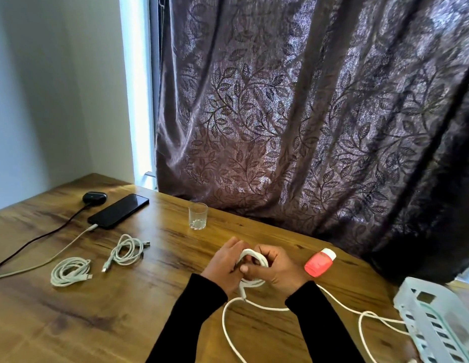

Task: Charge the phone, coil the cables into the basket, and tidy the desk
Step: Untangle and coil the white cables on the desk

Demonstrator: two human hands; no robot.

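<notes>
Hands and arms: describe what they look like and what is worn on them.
Two bare hands, left and right, without gloves; no rings or watch are visible. Both arms wear long, plain black sleeves reaching to the wrists, close-fitting and without markings.

The desk (123, 310) stands against a curtain (306, 113) at the rear. At rear left lies a phone (118, 210), with an earbud case (94, 198) just behind its left side. A glass (198, 216) stands right of the phone. Two coiled cables (70, 271) (127, 251) lie before the phone. A bottle (320, 262) lies at right. A basket (437, 320) sits at the near right edge.
</notes>
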